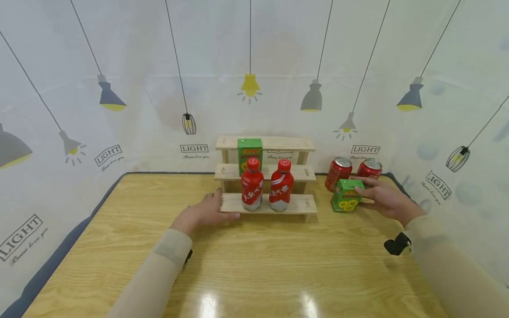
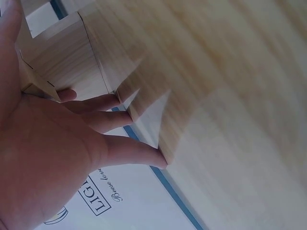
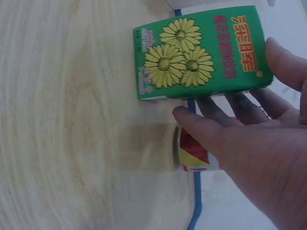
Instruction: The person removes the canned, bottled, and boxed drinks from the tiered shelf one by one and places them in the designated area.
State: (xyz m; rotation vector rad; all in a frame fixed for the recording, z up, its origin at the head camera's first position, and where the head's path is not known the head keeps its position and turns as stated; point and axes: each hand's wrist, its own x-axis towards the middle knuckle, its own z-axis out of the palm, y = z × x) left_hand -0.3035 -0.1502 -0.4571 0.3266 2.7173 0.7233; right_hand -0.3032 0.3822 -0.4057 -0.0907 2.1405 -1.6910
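Left hand (image 1: pixel 203 211): at the left end of the lowest step, thumb along the front edge, index fingertip behind it, other fingers spread wide; it holds that corner lightly.

Wooden rack (image 1: pixel 290 143): three steps, pale, standing on the tabletop (image 1: pixel 254 260). Stiff and probably fairly light; best held by the end of a step.

Shelved carton (image 1: pixel 249 149): green, upright on the middle step, left of centre.

Left bottle (image 1: pixel 252 190) and right bottle (image 1: pixel 281 190): red, capped, upright side by side on the lowest step, a gap between them. The left one partly covers the shelved carton.

Left can (image 1: pixel 338 174): red, upright, on the tabletop right of the rack, behind the held carton.

Held carton (image 1: pixel 346 198): green with yellow flowers, right of the rack; whether its base touches the tabletop cannot be told. Likely light, smooth, its thin walls apt to dent under a hard squeeze. Best taken across the body, with even, gentle pressure.

Right can (image 1: pixel 370 168): red, beside the left can, partly hidden by the fingers.

Right hand (image 1: pixel 383 198): partly closed, thumb at the held carton's upper corner, fingers reaching behind; apparently a light pinch.
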